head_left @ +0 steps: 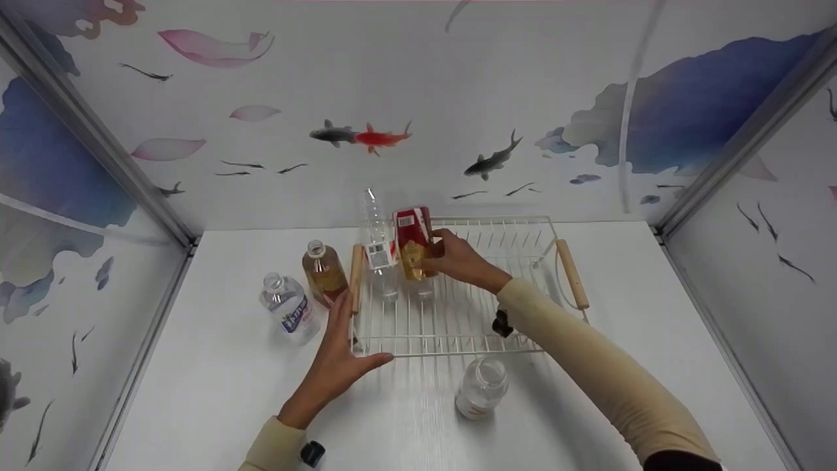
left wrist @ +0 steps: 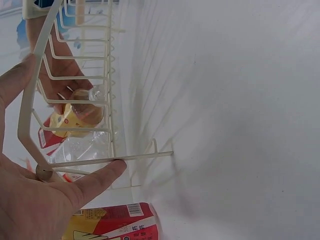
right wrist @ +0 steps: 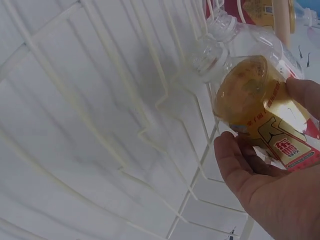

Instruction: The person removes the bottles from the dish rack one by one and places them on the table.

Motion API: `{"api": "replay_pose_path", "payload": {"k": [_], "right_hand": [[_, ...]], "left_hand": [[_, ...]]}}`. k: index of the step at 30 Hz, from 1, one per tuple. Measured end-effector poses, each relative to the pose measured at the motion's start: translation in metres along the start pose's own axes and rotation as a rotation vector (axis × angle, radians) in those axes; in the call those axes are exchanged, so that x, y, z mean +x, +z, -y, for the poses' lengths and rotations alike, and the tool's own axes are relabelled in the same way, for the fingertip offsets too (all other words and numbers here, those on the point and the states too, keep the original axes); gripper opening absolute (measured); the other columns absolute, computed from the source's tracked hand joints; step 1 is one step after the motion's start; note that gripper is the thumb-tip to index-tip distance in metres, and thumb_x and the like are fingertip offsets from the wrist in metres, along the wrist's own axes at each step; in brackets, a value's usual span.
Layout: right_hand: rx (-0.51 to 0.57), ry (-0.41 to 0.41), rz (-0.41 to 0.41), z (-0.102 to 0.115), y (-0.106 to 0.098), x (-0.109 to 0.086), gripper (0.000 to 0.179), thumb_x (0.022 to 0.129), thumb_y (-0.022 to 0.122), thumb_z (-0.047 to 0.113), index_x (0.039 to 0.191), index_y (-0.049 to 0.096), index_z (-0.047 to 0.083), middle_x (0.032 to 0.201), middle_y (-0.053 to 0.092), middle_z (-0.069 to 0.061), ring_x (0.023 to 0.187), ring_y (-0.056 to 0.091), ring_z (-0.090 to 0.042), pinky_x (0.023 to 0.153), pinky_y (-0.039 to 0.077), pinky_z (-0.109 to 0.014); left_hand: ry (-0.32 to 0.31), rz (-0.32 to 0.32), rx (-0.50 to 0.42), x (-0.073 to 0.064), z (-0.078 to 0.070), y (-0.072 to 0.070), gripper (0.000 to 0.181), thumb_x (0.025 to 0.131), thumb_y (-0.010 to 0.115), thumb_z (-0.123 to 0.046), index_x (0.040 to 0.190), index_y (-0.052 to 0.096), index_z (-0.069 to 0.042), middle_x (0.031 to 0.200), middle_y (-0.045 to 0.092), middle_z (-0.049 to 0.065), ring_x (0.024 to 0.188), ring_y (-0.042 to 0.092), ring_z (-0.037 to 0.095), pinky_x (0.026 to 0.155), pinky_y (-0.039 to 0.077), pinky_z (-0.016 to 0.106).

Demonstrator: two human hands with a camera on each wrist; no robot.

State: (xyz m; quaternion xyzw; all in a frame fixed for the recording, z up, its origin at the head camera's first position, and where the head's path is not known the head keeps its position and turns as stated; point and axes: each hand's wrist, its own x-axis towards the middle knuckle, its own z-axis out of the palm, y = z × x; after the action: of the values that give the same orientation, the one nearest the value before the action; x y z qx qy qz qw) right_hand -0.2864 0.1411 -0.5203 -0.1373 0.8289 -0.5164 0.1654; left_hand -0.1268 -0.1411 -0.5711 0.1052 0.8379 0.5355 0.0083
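Observation:
My right hand (head_left: 458,260) grips a plastic bottle with a red and gold label (head_left: 412,239) over the left part of a white wire dish rack (head_left: 451,347). It is tilted, its clear neck pointing down at the wires in the right wrist view. Beside it in the rack leans a clear bottle (head_left: 379,255) with a small barcode label. My left hand (head_left: 337,360) touches the rack's front left corner, index finger along the side and thumb stretched along the front. In the left wrist view the thumb (left wrist: 102,182) lies straight against the wire.
Left of the rack stand a brown-tinted bottle (head_left: 325,275) and a clear bottle with a blue and white label (head_left: 291,311). A clear jar-like bottle (head_left: 482,389) stands in front. Wooden handles (head_left: 573,275) flank the rack. Printed panels (head_left: 418,98) enclose the white table (head_left: 216,392).

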Motion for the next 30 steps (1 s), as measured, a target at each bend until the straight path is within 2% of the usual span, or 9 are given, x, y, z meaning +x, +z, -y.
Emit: {"api": "replay_pose_path", "payload": {"k": [10, 16, 21, 30], "right_hand": [[-0.014, -0.053, -0.023, 0.013, -0.018, -0.018, 0.078, 0.102, 0.08, 0.027, 0.162, 0.041, -0.005, 0.142, 0.064, -0.024, 0.13, 0.065, -0.036, 0.107, 0.059, -0.052], [-0.038, -0.059, -0.034, 0.019, -0.029, -0.033, 0.077, 0.101, 0.081, 0.032, 0.16, 0.046, -0.002, 0.143, 0.065, -0.021, 0.131, 0.065, -0.034, 0.107, 0.058, -0.053], [-0.049, -0.083, -0.045, 0.021, -0.039, -0.046, 0.075, 0.1, 0.082, 0.033, 0.159, 0.05, 0.001, 0.144, 0.064, -0.017, 0.131, 0.064, -0.033, 0.109, 0.057, -0.053], [-0.04, -0.114, -0.055, 0.025, -0.054, -0.068, 0.071, 0.1, 0.081, 0.029, 0.159, 0.051, 0.002, 0.148, 0.063, -0.016, 0.132, 0.063, -0.035, 0.113, 0.055, -0.057]], "left_hand": [[-0.002, -0.005, -0.029, 0.0, 0.002, 0.001, 0.136, 0.078, 0.104, -0.028, 0.178, 0.012, -0.02, 0.181, 0.017, 0.01, 0.165, 0.026, 0.039, 0.132, 0.028, 0.062], [-0.022, 0.0, -0.011, 0.0, 0.002, 0.0, 0.138, 0.078, 0.104, -0.036, 0.178, 0.011, -0.019, 0.182, 0.013, 0.011, 0.167, 0.02, 0.04, 0.132, 0.025, 0.064], [-0.013, 0.005, 0.0, 0.0, 0.002, 0.0, 0.139, 0.078, 0.102, -0.045, 0.178, 0.01, -0.019, 0.183, 0.01, 0.011, 0.168, 0.016, 0.041, 0.133, 0.024, 0.064], [-0.001, 0.0, -0.029, 0.001, 0.003, 0.001, 0.138, 0.077, 0.103, -0.044, 0.178, 0.011, -0.023, 0.182, 0.014, 0.007, 0.167, 0.023, 0.038, 0.132, 0.027, 0.062]]}}
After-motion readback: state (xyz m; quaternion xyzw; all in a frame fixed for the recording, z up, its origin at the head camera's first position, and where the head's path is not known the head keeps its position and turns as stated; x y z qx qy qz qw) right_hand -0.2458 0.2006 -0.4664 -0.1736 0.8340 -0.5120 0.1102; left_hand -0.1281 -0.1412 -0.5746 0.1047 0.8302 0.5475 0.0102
